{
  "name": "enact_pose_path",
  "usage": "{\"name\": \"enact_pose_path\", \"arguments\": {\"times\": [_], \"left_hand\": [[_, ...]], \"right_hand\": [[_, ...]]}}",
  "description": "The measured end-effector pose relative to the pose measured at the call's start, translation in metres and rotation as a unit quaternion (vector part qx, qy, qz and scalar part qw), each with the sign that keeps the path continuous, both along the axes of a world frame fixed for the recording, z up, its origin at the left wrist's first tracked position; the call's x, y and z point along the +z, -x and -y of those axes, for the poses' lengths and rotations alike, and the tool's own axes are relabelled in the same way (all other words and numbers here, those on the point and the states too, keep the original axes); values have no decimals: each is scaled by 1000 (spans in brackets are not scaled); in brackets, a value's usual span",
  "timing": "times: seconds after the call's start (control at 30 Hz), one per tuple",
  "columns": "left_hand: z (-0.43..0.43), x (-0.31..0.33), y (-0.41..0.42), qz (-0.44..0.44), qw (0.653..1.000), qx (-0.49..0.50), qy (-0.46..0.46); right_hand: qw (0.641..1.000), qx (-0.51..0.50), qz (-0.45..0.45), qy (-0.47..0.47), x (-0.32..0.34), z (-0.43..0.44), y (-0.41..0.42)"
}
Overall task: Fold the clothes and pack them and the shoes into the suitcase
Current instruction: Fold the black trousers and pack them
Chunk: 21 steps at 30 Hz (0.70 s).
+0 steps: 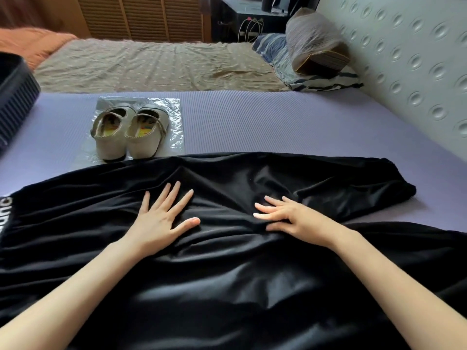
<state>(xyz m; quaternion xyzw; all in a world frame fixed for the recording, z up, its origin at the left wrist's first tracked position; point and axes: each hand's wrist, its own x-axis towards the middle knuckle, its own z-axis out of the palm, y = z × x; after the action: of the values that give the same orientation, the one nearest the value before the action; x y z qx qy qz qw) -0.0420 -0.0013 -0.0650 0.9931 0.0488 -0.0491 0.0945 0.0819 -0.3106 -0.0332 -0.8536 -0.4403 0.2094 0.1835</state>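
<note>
A large black garment lies spread and wrinkled across the near part of a purple mat; white lettering shows at its left edge. My left hand lies flat on the cloth with fingers spread. My right hand rests on the cloth with fingers straight, pointing left. A pair of beige shoes stands on a clear plastic bag beyond the garment, toes pointing away. The dark ribbed suitcase sits at the far left edge, only partly in view.
Behind the mat is a bed with a tan patterned sheet, an orange blanket, a striped pillow and a grey bolster. A pale embossed wall runs along the right.
</note>
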Motion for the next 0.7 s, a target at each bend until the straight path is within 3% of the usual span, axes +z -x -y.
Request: {"name": "enact_pose_path", "arguments": {"times": [0.07,0.17,0.23,0.3,0.37,0.43,0.57,0.7], "left_hand": [[0,1,-1,-20,1000,-9,-12],[1,9,-6,1,1000,-10,25],[8,12,-9,24,998,-8,49],[22,9,-12,10,999,-30,33],[32,2,-12,1,999,-36,23],[32,-2,-12,9,999,-32,26],[31,11,-15,6,998,-38,52],[62,23,-37,67,992,-54,93]], "right_hand": [[999,-15,-52,4,3,4,5],[979,-114,-121,-122,17,11,6],[961,-200,-62,-180,23,20,-1],[960,-262,25,-97,21,38,-12],[952,-294,47,74,10,58,-21],[935,-296,61,184,-4,76,-27],[927,-321,78,178,-9,100,-34],[930,-334,65,137,-4,111,-41]]}}
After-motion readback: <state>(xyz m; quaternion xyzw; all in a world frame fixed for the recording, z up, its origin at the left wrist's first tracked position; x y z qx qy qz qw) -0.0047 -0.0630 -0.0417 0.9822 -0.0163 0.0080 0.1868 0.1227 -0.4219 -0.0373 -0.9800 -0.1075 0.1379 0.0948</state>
